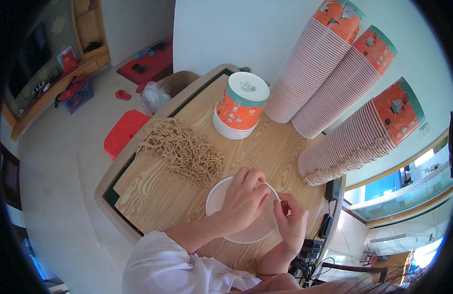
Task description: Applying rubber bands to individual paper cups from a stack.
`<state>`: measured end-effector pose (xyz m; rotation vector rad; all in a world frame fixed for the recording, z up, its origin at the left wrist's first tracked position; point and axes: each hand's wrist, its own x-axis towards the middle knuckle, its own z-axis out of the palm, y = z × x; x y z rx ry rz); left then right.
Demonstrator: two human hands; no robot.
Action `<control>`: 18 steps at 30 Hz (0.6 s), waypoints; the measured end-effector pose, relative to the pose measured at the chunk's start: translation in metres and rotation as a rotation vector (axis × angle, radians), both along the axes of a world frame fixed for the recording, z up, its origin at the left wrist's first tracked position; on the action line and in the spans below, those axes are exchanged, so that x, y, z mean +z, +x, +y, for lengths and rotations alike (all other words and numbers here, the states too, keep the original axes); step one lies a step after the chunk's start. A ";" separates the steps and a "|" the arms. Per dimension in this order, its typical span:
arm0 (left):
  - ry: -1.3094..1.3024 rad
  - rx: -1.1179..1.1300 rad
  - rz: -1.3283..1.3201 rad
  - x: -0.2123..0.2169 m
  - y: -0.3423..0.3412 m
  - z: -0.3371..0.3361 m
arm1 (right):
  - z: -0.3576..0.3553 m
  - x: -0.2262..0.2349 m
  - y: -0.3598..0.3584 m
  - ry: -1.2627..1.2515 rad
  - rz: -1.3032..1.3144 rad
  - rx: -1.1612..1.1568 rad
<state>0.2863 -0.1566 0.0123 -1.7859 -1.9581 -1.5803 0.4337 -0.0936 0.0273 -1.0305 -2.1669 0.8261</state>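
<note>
At the near right of a heap of tan string [182,153], a paper tub [253,229], likely light and stiff but easily dented, is best held by its rim, which the right hand [291,218] pinches, the left hand [243,196] curling above, its hold hidden.

White tub [253,232]: looks like coated paper, smooth inside, low sheen, rolled rim. Tall tub stacks [307,68] and short tub stack [238,115]: same paper look, printed sides smooth, slight sheen. Cord pile [182,152]: twisted fibre, matt, rough. Table [150,201]: wood-grain top, smooth, satin; wood or laminate, can't tell. Stool [123,132]: red plastic, smooth. Bag [156,97]: clear thin plastic, crinkled, shiny. Box [184,81]: matt brown cardboard. Sleeve [157,264]: white cloth, soft, matt, creased. Floor [59,161]: smooth pale tile, faint gloss. Wall [207,29]: painted look, smooth, matt. Adapters [311,248]: black plastic.
</note>
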 end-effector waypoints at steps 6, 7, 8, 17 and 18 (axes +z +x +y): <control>0.046 -0.074 0.121 -0.013 -0.003 0.006 | -0.004 0.004 0.004 0.048 0.013 0.017; 0.051 -0.090 0.129 -0.012 -0.003 0.007 | -0.005 0.008 0.005 0.053 0.021 0.001; 0.087 -0.110 0.134 -0.010 -0.004 0.007 | -0.005 0.013 0.006 0.029 0.045 0.025; 0.278 -0.203 0.205 0.005 -0.001 0.002 | 0.006 0.009 0.024 -0.145 0.371 0.060; 0.292 -0.209 0.207 0.006 -0.001 0.002 | 0.006 0.009 0.024 -0.112 0.383 0.092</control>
